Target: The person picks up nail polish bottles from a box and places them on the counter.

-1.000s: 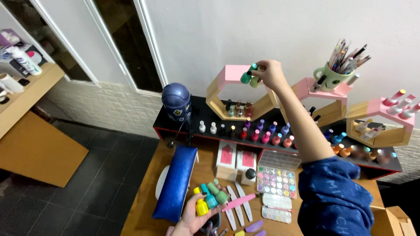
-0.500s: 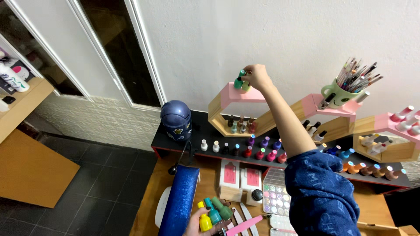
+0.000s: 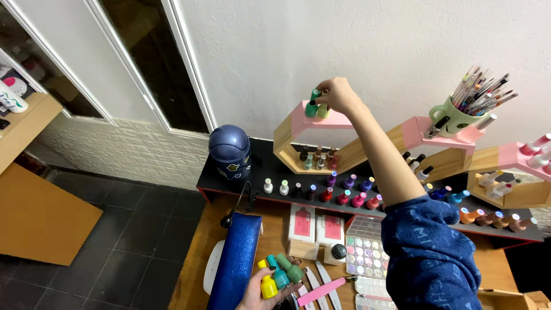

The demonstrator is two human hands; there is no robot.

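Head view: right hand (image 3: 336, 95) grips green bottles (image 3: 317, 107) on the pink shelf (image 3: 321, 120) (two up); left hand (image 3: 270, 293) clutches three bottles (image 3: 280, 275).

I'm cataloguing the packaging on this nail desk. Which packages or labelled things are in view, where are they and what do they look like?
Two white flat packs with pink-red panels: on the desk, below the black bottle shelf.
Clear palette box of pastel dots: right of the packs.
Cardboard box: brown, bottom right corner.
White bottle with dark and green print: on the wooden counter, far left.
Dome-lidded blue bin, small stickers: left end of the shelf.
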